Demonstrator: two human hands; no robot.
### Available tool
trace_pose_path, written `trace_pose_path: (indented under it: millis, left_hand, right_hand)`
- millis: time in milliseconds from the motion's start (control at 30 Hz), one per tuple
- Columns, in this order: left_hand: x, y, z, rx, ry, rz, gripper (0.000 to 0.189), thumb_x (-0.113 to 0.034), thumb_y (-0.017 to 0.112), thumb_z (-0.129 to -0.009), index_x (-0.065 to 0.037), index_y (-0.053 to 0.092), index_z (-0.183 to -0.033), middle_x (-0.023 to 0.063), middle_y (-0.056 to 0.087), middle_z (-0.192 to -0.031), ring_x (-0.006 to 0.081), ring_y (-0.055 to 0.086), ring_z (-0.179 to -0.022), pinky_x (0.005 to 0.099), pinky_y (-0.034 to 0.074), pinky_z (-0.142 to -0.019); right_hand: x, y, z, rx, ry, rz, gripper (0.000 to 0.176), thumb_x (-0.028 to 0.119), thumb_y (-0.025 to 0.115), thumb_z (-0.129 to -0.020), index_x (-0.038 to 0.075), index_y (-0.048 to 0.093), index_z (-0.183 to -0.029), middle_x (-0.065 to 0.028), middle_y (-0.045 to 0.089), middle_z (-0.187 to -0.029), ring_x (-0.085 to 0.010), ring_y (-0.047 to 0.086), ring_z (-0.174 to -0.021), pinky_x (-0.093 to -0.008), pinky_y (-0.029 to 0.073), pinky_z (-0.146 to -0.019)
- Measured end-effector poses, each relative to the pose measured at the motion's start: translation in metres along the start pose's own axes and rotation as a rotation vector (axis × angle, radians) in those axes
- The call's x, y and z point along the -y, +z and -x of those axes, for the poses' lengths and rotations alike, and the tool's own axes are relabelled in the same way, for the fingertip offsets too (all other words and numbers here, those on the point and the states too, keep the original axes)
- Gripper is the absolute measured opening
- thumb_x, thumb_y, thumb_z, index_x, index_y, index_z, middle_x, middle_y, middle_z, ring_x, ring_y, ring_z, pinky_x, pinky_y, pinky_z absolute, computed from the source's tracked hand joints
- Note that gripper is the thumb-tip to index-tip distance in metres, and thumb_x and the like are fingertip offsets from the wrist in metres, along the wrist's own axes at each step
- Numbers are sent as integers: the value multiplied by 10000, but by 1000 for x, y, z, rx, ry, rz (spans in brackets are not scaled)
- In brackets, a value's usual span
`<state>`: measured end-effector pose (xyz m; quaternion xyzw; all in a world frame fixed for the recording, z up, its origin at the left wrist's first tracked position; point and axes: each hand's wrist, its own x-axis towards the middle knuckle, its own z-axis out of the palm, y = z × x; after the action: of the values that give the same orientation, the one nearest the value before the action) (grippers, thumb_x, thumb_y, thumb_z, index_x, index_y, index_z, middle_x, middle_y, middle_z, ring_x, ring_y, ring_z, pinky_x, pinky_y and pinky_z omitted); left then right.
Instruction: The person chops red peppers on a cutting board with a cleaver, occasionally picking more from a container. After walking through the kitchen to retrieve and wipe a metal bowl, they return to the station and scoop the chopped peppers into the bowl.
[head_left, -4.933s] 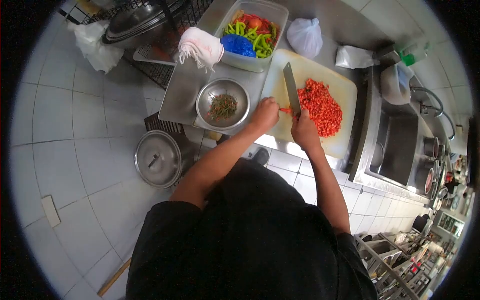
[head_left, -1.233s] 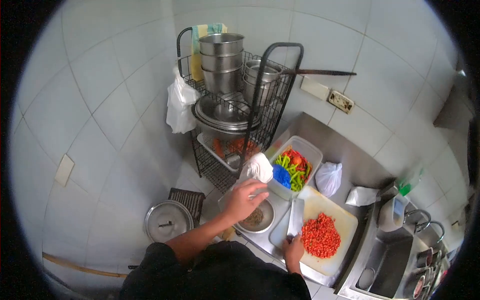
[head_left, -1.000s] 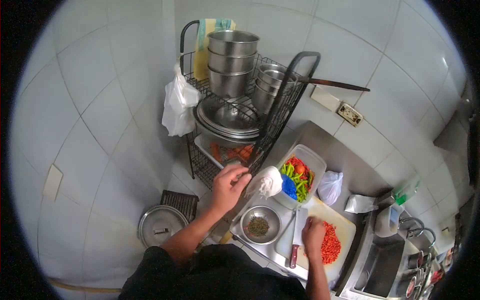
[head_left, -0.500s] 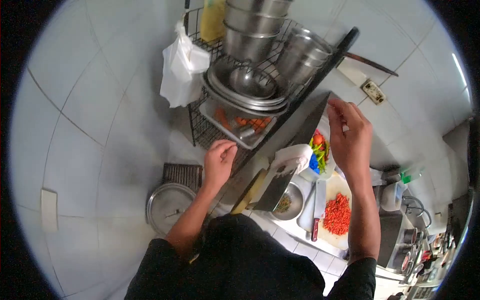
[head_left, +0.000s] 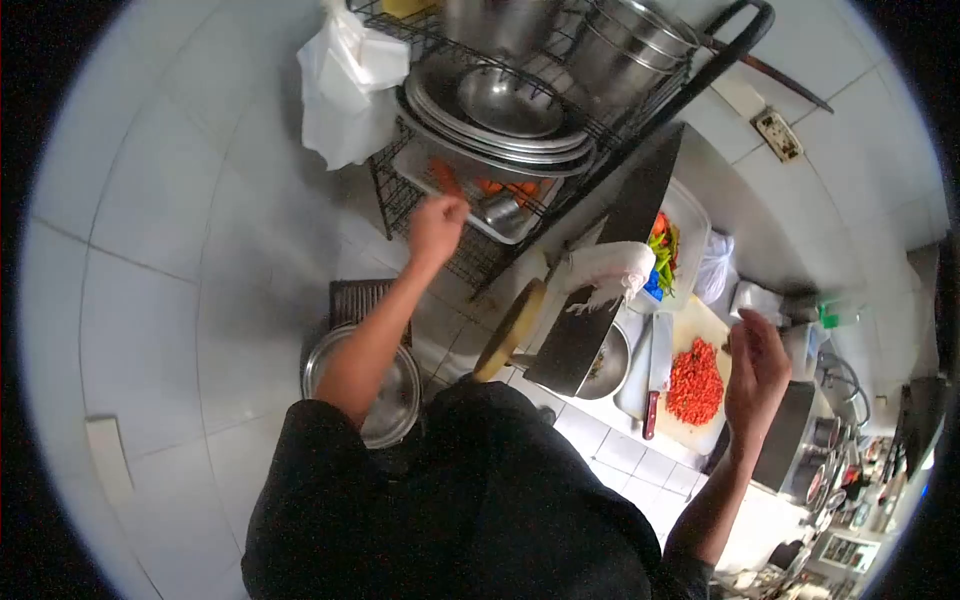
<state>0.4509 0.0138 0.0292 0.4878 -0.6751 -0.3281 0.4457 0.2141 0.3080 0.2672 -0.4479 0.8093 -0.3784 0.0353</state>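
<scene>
Grip, left hand (head_left: pixel 438 230): fingers curled inward at the near edge of the tray (head_left: pixel 506 238); I cannot tell whether they touch the rim or have hold of anything. Grip, right hand (head_left: pixel 757 365): fingers bent, partly open, nothing visible in them, in front of the right side of the cutting board (head_left: pixel 695 437) from my viewpoint. The tray sits on a lower tier of the wire rack (head_left: pixel 388 200), below the stacked metal bowls (head_left: pixel 510 105), and contains carrots (head_left: pixel 518 190) and a small metal cup (head_left: pixel 500 210). Its long axis slants from upper left to lower right in my view. Labels: any lettering is too small or blurred for me to read.

The cleaver (head_left: pixel 661 352) lies beside the chopped red peppers (head_left: pixel 695 382), blade end away from the body, red-brown handle toward it. Its long axis runs roughly straight outward. A metal bowl (head_left: pixel 616 375) stands to its left, partly hidden. Beyond, I record a plastic container (head_left: pixel 693 205) of green and red peppers, with a fringed white cloth (head_left: pixel 625 262) nearer the rack.
</scene>
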Motion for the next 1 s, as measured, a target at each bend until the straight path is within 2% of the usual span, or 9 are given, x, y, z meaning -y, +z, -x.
trace_pose_path:
  millis: [67, 133, 200, 400, 433, 667, 733, 867, 1000]
  left_hand:
    - [38, 45, 6, 195, -133, 53, 231, -207, 619, -868, 22, 647, -851, 86, 632, -814, 211, 597, -762, 318, 463, -681]
    - [72, 90, -2, 161, -735, 591, 269, -224, 619, -872, 31, 628, -956, 74, 620, -857, 203, 579, -751, 310, 470, -671]
    - [120, 134, -17, 69, -905, 851, 391, -234, 590, -887, 26, 521, -1172, 116, 565, -1017, 208, 549, -787, 336, 480, -693]
    - [192, 188, -59, 309, -838, 439, 475, -241, 463, -941, -26, 376, -1356, 220, 486, -1273, 337, 544, -1084, 426, 486, -863]
    - [94, 156, -50, 286, -862, 26, 572, -309, 509, -917, -40, 325, -1387, 197, 464, -1310, 333, 494, -1156, 435, 429, -943]
    - [167, 180, -56, 353, -1046, 137, 607, -435, 613, -809, -64, 483, -1272, 148, 478, -1263, 352, 494, -1061, 446, 465, -852]
    - [158, 168, -44, 594, -771, 217, 601, -458, 595, -809, -80, 485, -1264, 139, 503, -1241, 353, 491, -1071, 476, 455, -844]
    - [306, 202, -96, 924, -254, -274, 485, -347, 534, -860, -71, 487, -1255, 127, 537, -1198, 345, 489, -1075, 505, 443, -831]
    - [221, 168, -76, 393, -1000, 345, 380, -198, 527, -862, -23, 482, -1196, 162, 536, -1155, 322, 486, -1051, 506, 447, -810]
  right_hand:
    - [-31, -6, 25, -39, 120, -76, 231, 102, 563, -903, -61, 595, -1064, -75, 624, -825, -106, 572, -746, -245, 466, -685]
    - [-62, -10, 57, -79, 306, -134, 249, 120, 560, -907, -56, 590, -1080, -47, 598, -778, -93, 550, -685, -237, 457, -627]
    - [-79, -15, 90, -131, 533, -155, 249, 117, 563, -901, -63, 591, -1071, -65, 598, -772, -114, 567, -679, -250, 479, -630]
    - [-104, -42, 188, -349, 872, -85, 247, 120, 571, -877, -54, 605, -1050, -65, 597, -722, -114, 565, -616, -252, 484, -581]
    - [-105, -46, 199, -375, 903, -79, 246, 118, 570, -877, -55, 607, -1047, -67, 600, -720, -118, 565, -606, -250, 483, -574]
    - [-145, -40, 258, -426, 1117, -124, 246, 133, 574, -878, -48, 611, -1040, -85, 615, -707, -128, 587, -605, -260, 483, -551]
    - [-156, -36, 267, -431, 1137, -124, 247, 132, 576, -877, -49, 611, -1041, -91, 618, -704, -132, 593, -604, -264, 484, -549]
    - [-159, -32, 283, -388, 1191, -80, 248, 132, 580, -872, -57, 610, -1029, -106, 626, -699, -146, 605, -580, -278, 482, -521]
    - [-177, -24, 303, -357, 1237, -92, 237, 128, 583, -865, -54, 615, -1014, -107, 633, -687, -150, 606, -554, -280, 476, -498]
